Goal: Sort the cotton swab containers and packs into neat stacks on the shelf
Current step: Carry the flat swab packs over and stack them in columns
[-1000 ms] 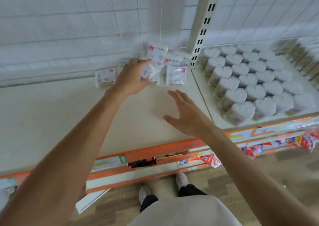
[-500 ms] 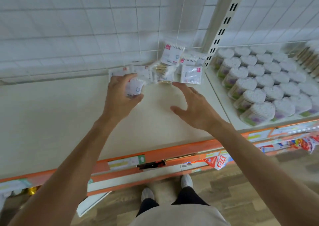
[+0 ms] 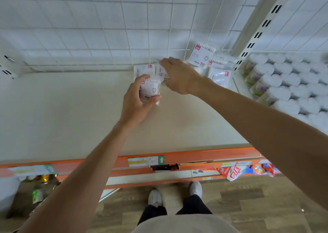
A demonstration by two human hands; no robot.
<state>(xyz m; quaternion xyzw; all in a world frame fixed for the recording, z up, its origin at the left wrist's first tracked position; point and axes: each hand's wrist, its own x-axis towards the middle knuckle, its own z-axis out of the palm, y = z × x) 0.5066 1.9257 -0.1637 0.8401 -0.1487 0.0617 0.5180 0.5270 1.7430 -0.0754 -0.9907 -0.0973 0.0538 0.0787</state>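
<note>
Since the earlier frames the right hand [image 3: 179,76] has reached forward past the left, from mid-shelf to the packs at the back edge of the shelf [image 3: 71,112], while the left hand [image 3: 140,97] has drawn back toward mid-shelf with one pack.

That held pack [image 3: 150,88] of cotton swabs sits upright in the left hand, fingers and thumb curled around its sides, lifted above the shelf surface. The right hand lies palm down over the flat packs [image 3: 144,70] by the back wire grid; its fingers are stretched forward and close together, and whether they touch or grip a pack cannot be told.

More packs [image 3: 221,76] lie loosely toward the back right corner of this shelf, one leaning pack [image 3: 202,55] tilted against the grid.

Beyond the slotted upright [image 3: 257,35], the neighbouring shelf carries rows of heart-shaped containers [image 3: 276,92] with white tops, standing close together.

An orange front rail [image 3: 186,159] with a price label [image 3: 146,160] runs along the shelf's front edge.
</note>
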